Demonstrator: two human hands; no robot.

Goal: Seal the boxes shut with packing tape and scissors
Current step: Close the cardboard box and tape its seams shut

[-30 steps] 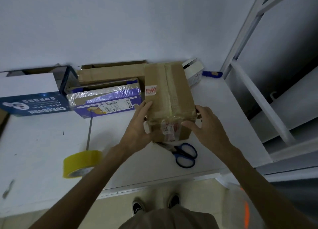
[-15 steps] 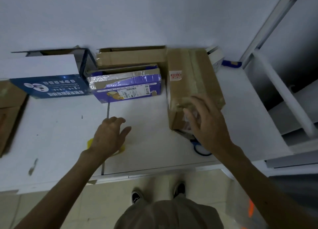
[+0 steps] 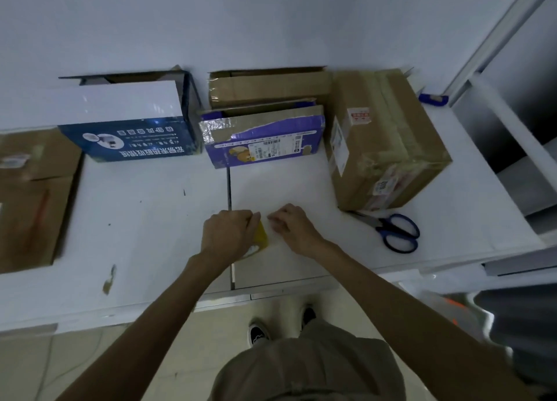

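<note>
Seen from above, a white table (image 3: pixel 150 219). Near its front edge, the left hand (image 3: pixel 229 236) curls its fingers over a roll of yellow packing tape (image 3: pixel 261 234), mostly hidden, so its facing is unclear. The right hand (image 3: pixel 294 228) sits just beside it, fingers bent together at the roll's edge; whether they pinch tape cannot be told. Blue-handled scissors (image 3: pixel 391 231) lie to the right – blades pointing far-left under a taped brown box (image 3: pixel 385 135), whose long axis runs toward the wall. A purple box (image 3: pixel 262 138) stands behind.

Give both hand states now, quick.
Left hand: grips the yellow tape roll.
Right hand: fingers curled beside the roll; whether it holds anything cannot be told.
</note>
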